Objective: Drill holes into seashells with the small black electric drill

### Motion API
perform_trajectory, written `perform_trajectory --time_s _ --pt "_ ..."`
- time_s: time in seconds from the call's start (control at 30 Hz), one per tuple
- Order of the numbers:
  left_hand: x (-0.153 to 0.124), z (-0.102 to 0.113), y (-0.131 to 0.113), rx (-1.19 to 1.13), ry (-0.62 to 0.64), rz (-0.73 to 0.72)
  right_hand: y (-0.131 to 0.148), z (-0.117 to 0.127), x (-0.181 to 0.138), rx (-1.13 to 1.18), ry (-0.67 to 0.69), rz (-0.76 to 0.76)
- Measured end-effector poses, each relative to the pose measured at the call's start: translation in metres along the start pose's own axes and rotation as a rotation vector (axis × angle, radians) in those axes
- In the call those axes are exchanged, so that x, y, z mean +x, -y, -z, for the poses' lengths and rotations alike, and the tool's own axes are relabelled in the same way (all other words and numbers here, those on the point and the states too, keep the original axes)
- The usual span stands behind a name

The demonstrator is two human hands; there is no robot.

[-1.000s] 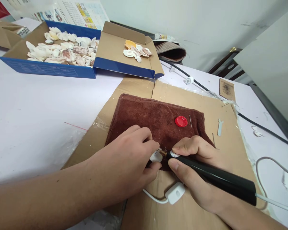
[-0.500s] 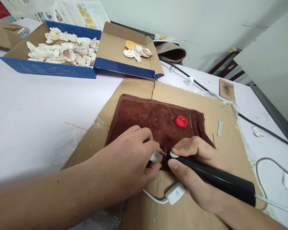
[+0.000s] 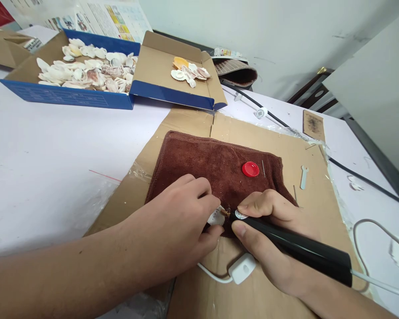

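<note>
My left hand is closed on a small white shell, pinning it against a brown towel. My right hand grips a black corded rotary tool like a pen. The tool's tip touches the shell's edge. Most of the shell is hidden under my left fingers. A red cap and a thin needle lie on the towel beyond my hands.
The towel lies on flattened cardboard on a white table. A blue box of several shells with a few shells on its open lid stands far left. A white cord switch, small wrench and black cable lie nearby.
</note>
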State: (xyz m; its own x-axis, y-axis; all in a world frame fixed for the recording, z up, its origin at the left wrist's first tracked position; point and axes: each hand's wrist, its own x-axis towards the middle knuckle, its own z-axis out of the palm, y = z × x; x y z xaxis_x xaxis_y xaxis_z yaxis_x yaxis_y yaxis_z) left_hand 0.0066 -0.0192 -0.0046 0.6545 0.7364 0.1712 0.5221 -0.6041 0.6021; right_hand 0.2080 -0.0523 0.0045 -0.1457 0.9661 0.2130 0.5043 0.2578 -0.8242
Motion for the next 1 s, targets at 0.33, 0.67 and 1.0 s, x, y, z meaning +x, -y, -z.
perform_trajectory --time_s 0.33,0.67,1.0 --pt "-0.0004 -0.0003 0.0009 -0.017 0.0 0.009 0.0005 -0.0012 0.001 -0.005 0.006 -0.006" --pt "-0.0009 -0.0007 -0.0019 0.02 0.006 0.038 0.0012 -0.0007 0.0009 -0.009 0.003 -0.008" --pt "-0.0021 -0.0028 -0.0028 0.011 -0.018 0.034 -0.0002 -0.0023 -0.0004 0.006 0.002 0.009"
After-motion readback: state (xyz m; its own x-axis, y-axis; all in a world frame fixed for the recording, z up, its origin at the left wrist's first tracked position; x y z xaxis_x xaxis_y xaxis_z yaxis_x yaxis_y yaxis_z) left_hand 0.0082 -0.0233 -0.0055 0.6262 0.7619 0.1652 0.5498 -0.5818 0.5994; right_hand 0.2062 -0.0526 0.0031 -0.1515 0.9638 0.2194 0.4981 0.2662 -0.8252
